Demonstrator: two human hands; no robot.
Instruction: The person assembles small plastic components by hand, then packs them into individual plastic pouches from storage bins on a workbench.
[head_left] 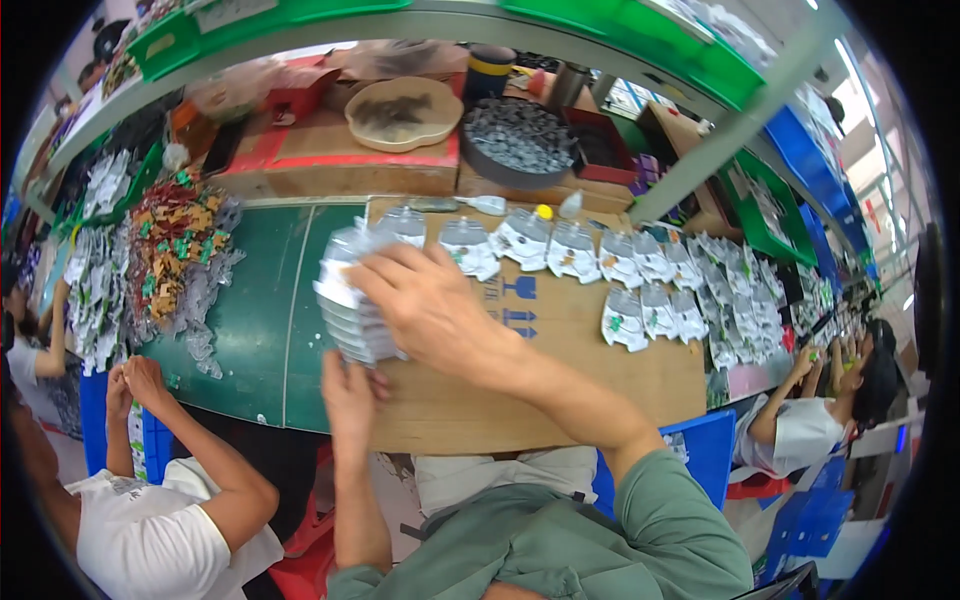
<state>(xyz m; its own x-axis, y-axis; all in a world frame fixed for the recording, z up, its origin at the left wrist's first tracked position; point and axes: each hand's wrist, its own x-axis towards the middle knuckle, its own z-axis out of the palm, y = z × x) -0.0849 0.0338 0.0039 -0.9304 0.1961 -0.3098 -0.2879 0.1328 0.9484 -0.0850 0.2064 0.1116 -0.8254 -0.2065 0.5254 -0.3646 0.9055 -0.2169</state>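
Observation:
A stack of white and clear plastic shells point(350, 318) is upright at the left edge of the cardboard sheet point(500, 390). My left hand point(350, 400) grips it from below, its fingers around the lower end. Across the upper part lies my right hand point(425, 310), fingers bent over the top shell; that palm's underside is hidden. Behind my hands, a row of similar shells point(465, 248) runs along the far side of the cardboard. One shell there carries a yellow round piece point(544, 212). A shorter row of shells point(622, 320) lies to the right.
Brown and green circuit-like parts point(175, 240) are heaped on the green table point(270, 300) at left. Beyond stand a round dark tray point(518, 150) of small clear parts and a cream dish point(403, 115). A slanted post point(730, 120) rises at right. A person point(165, 510) sits close at left.

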